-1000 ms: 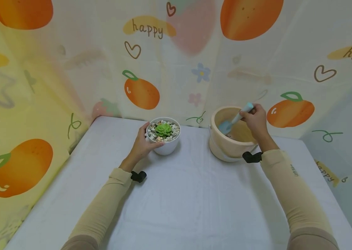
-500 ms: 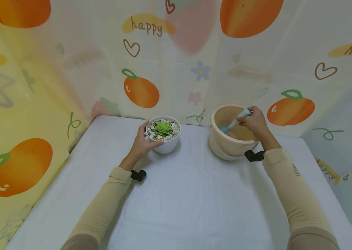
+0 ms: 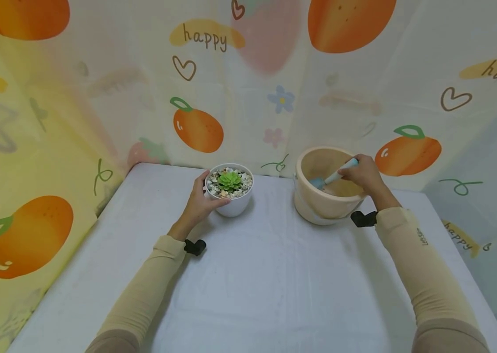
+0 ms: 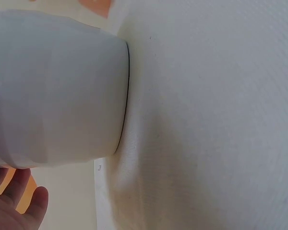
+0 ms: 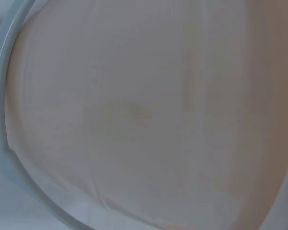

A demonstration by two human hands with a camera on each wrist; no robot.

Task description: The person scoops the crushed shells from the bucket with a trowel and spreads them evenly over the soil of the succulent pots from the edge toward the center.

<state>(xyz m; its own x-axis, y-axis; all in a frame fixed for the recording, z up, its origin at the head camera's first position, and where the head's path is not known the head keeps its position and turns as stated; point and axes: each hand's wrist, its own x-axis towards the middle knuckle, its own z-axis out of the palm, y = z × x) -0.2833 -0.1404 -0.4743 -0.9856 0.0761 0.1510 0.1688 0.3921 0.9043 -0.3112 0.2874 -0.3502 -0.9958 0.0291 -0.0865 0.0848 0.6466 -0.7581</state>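
In the head view a white flowerpot (image 3: 233, 208) holds a green succulent (image 3: 230, 180) set among pale pebbles (image 3: 242, 189). My left hand (image 3: 197, 205) grips it, fingers around the left side and thumb along the front rim. Close up in the left wrist view, the pot's smooth wall (image 4: 62, 91) stands on the cloth and fingers (image 4: 19, 187) touch its side. My right hand (image 3: 365, 174) holds a small light-blue trowel (image 3: 340, 171) by its handle, blade down inside a cream bucket (image 3: 319, 201). The bucket's wall (image 5: 134, 96) fills the right wrist view.
A white cloth (image 3: 266, 284) covers the table. Behind it hangs a printed curtain (image 3: 248, 98) with oranges and hearts, close to the pot and bucket. The bucket's pale handle (image 5: 2, 91) hangs down along its outside.
My right hand has moved slightly right and down, and the trowel now leans lower in the bucket. The left hand and flowerpot stay in place.
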